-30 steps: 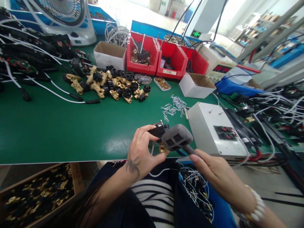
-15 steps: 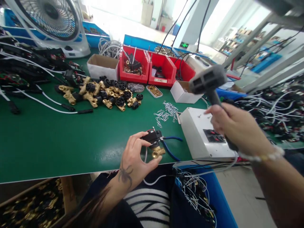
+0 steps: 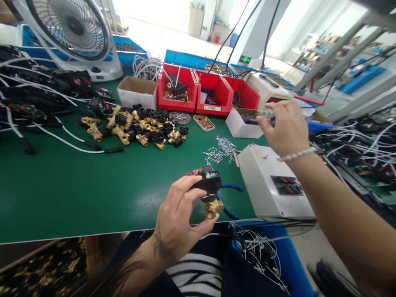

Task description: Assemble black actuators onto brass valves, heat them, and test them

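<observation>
My left hand [image 3: 182,214] grips a motorised valve, its fingers on the black housing [image 3: 210,180] and its thumb under the brass body [image 3: 213,207]. A green circuit board and red wires show at the housing's top. Blue-handled pliers [image 3: 232,187] lie behind the valve, partly hidden. My right hand [image 3: 287,128] is over the small white box [image 3: 244,130], fingers closed around something pale that I cannot make out. A dark piece [image 3: 250,119] shows at the box's opening by the fingertips. Metal clip pins [image 3: 224,148] are scattered between the hands.
Brass valve bodies with black collars [image 3: 139,128] are heaped at the back. Red bins [image 3: 213,93] and a fan [image 3: 76,37] stand behind them. A white control box [image 3: 260,177] sits at right. Wired black units lie at both sides; a blue crate [image 3: 287,251] is below.
The hammer is gone from my right hand, which has moved up and left to the small white box. My left hand still holds the valve, now slightly lower and further right.
</observation>
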A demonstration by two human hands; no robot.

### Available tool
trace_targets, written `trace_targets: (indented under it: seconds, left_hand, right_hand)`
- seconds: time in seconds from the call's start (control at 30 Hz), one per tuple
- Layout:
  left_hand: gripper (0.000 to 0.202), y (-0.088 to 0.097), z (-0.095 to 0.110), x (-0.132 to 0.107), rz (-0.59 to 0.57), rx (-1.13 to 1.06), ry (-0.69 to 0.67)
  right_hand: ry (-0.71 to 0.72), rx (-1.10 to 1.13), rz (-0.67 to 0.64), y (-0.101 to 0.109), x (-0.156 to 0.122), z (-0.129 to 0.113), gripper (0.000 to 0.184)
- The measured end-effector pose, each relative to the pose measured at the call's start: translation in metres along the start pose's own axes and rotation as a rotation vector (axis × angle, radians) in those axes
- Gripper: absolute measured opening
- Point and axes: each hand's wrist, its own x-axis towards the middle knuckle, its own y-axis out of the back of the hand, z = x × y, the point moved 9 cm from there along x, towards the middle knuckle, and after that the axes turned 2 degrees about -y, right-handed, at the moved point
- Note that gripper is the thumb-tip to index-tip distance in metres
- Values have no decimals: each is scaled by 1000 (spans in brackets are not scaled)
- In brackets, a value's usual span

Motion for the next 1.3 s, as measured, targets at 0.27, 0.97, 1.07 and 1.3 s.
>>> trace_targets:
  seconds: [0.27, 0.97, 1.07, 1.3]
  left_hand:
    - [28, 17, 37, 10, 58, 101, -165]
    - [49, 7, 35, 13, -182, -141, -164]
    - [63, 8, 7, 9, -91, -420, 192]
    - [44, -47, -16, -12, -265, -1190, 899]
  right_hand:
    - [-112, 1164, -617, -53, -164, -81, 51]
    - [-417, 1550, -552, -82, -181, -70, 35]
    - [-409, 1572, -566, -82, -182, -73, 36]
    - [-78, 1145, -696, -54, -162, -81, 45]
